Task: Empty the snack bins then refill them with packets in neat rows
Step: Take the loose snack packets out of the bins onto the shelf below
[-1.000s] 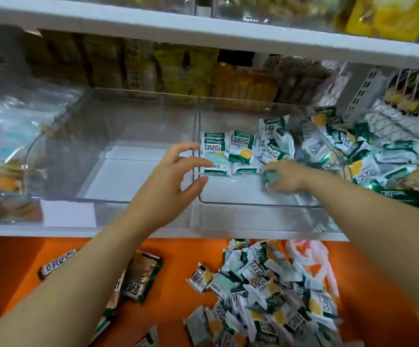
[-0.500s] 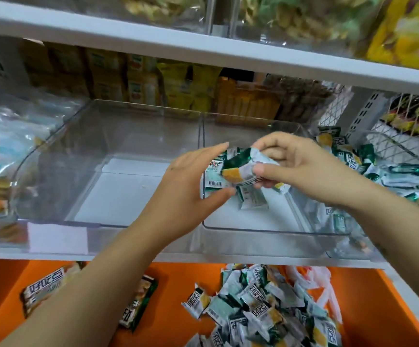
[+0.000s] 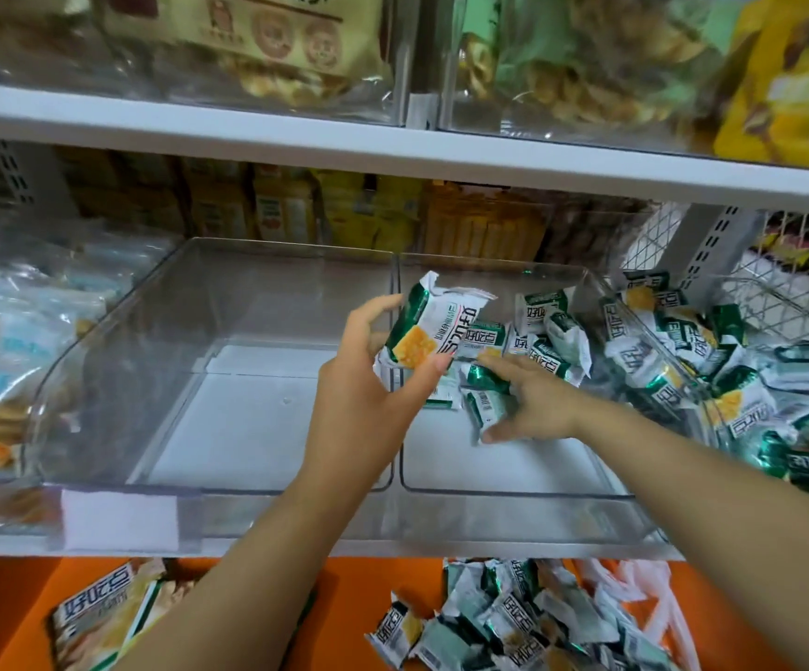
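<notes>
The grip of the left hand (image 3: 363,394) was closed on a green-and-white packet (image 3: 424,326), pinched between thumb and fingers and held tilted above the wall shared by the two clear bins. The right hand (image 3: 533,404) was reached into the right bin (image 3: 513,496), where a small packet (image 3: 484,404) lay between its forefinger and thumb; whether that grip was closed or only touching could not be told. More packets (image 3: 552,341) were bunched at the back of that bin, and a heap (image 3: 683,351) was piled just beyond its right wall. The left bin (image 3: 150,331) stood beside it on the white shelf (image 3: 296,544). Below, loose packets (image 3: 513,622) were scattered on an orange surface (image 3: 368,583).
</notes>
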Motion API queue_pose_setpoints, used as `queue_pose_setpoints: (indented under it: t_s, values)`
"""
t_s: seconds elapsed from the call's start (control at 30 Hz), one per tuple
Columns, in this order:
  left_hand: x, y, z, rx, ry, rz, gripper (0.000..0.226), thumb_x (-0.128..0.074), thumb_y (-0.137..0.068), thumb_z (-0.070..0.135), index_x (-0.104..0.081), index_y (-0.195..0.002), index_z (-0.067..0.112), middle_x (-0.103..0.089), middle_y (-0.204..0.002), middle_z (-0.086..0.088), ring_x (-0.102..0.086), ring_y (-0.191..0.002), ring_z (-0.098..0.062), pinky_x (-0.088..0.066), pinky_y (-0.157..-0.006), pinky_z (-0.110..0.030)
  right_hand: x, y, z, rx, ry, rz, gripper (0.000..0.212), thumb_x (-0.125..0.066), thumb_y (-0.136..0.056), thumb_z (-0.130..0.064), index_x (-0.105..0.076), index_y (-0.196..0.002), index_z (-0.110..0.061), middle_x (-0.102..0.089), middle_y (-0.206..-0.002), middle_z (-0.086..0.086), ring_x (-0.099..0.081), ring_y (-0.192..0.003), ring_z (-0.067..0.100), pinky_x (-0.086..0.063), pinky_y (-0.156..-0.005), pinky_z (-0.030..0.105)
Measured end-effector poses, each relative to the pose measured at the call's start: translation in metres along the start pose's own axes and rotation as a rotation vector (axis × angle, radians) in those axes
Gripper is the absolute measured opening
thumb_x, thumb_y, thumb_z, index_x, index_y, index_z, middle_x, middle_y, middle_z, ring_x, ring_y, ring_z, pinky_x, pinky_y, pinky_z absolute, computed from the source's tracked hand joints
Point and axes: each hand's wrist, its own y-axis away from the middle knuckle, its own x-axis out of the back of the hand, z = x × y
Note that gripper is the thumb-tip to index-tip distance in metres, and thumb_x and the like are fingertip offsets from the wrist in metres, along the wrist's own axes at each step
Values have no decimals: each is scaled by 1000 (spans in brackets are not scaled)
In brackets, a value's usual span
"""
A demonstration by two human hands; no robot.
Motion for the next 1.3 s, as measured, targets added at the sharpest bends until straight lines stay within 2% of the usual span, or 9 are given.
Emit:
queue_pose_setpoints:
  t_s: [0.27,0.4,0.5,0.67,0.8,0.9,1.07,1.17,1.3]
  values:
    - [0,1,-1,-9,-53,-15,43,-72,-81,28,-42,-107,45,-62,-91,30,-60,-89,14,-42,-70,0,-3,-12,-1,-20,108,-19,51,-81,-69,-34,-52,-111,-28,-38,-121,7,-49,-105,24,-43,-89,27]
    - [0,3,2,-32,-77,-26,45,-73,-81,25,-42,-105,47,-58,-94,33,-57,-91,18,-42,-69,0,-1,-3,2,-50,146,-157,68,-80,-71,-40,-50,-131,-30,-33,-130,6,-44,-121,25,-42,-99,30]
    - [0,6,5,-46,-113,-27,46,-73,-81,26,-40,-105,48,-55,-92,36,-55,-89,22,-42,-68,1,2,6,-2,-52,137,-144,64,-81,-71,-33,-54,-128,-25,-34,-129,6,-46,-119,24,-46,-91,28]
    - [3,15,22,-65,-136,-23,45,-72,-82,28,-40,-104,50,-57,-91,35,-55,-89,21,-42,-67,-1,12,34,-3,-45,7,-22,57,-83,-70,-27,-61,-122,-19,-57,-124,3,-59,-105,21,-47,-85,25]
    - [6,35,48,-117,-124,-40,41,-69,-79,35,-41,-106,49,-55,-94,37,-54,-89,23,-40,-69,1,41,83,-14,62,-187,300,47,-82,-71,-27,-64,-114,-21,-51,-116,-2,-49,-100,11,-35,-70,15]
    - [5,65,57,-135,-86,-92,39,-63,-74,44,-44,-109,48,-56,-92,42,-53,-93,25,-40,-69,3,51,141,-23,161,-262,416,47,-80,-71,-36,-58,-113,-36,-45,-120,-8,-43,-105,4,-32,-76,8]
    - [-13,132,28,20,-200,-363,43,-57,-75,57,-37,-109,72,-47,-97,56,-47,-96,28,-39,-75,2,-1,235,7,177,-284,262,48,-79,-67,-43,-50,-101,-60,-28,-129,-30,-27,-124,-10,-24,-99,17]
    - [-44,161,-11,190,-268,-534,48,-64,-82,48,-45,-125,53,-64,-83,30,-61,-76,11,-48,-61,-12,-51,250,46,88,-197,74,47,-79,-69,-39,-49,-102,-54,-33,-136,-14,-29,-132,0,-28,-103,20]
    - [-102,185,-53,405,-287,-661,56,-65,-88,41,-44,-139,30,-69,-97,2,-65,-73,-7,-54,-67,-28,-105,238,90,-58,-72,-141,54,-76,-72,-36,-55,-121,-38,-37,-130,-3,-38,-130,14,-34,-101,22]
